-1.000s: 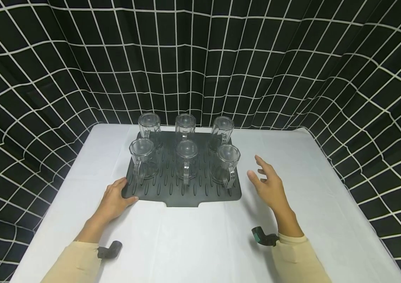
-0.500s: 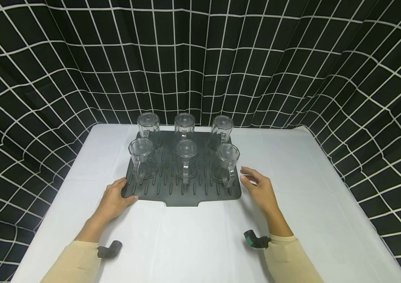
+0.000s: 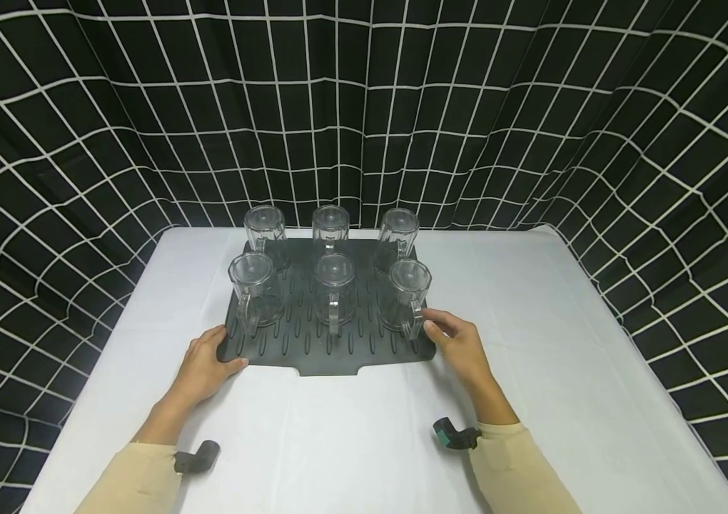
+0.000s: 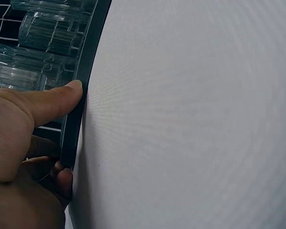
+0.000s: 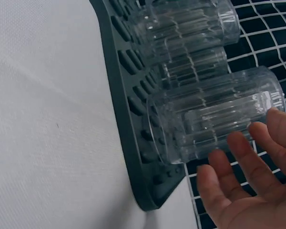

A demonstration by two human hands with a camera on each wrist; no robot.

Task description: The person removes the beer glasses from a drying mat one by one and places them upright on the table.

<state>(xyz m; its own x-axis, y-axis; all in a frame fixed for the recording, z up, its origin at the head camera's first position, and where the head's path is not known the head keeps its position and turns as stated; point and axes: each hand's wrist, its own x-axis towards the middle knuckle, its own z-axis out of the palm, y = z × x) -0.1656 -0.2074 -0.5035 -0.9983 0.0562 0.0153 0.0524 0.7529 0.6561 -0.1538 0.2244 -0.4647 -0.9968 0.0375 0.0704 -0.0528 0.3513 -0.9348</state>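
Several clear glass mugs with handles stand upside down in two rows on a dark grey ribbed drying mat (image 3: 332,360) in the head view. My left hand (image 3: 202,368) holds the mat's near left corner. In the left wrist view its thumb (image 4: 62,101) lies on the mat's edge, with the other fingers curled lower down. My right hand (image 3: 460,350) is at the mat's right edge, beside the front right mug (image 3: 405,293), fingers loosely bent. In the right wrist view the fingertips are close to that mug (image 5: 214,117); contact is unclear.
The front middle mug (image 3: 335,289) and front left mug (image 3: 256,289) share the near row, with the back mugs behind them. A white cloth (image 3: 312,442) covers the table. Black curtain (image 3: 338,107) with a white grid surrounds it at the back and sides.
My right hand has moved left, from apart on the cloth to beside the front right mug's handle. My left hand stays at the mat's corner.
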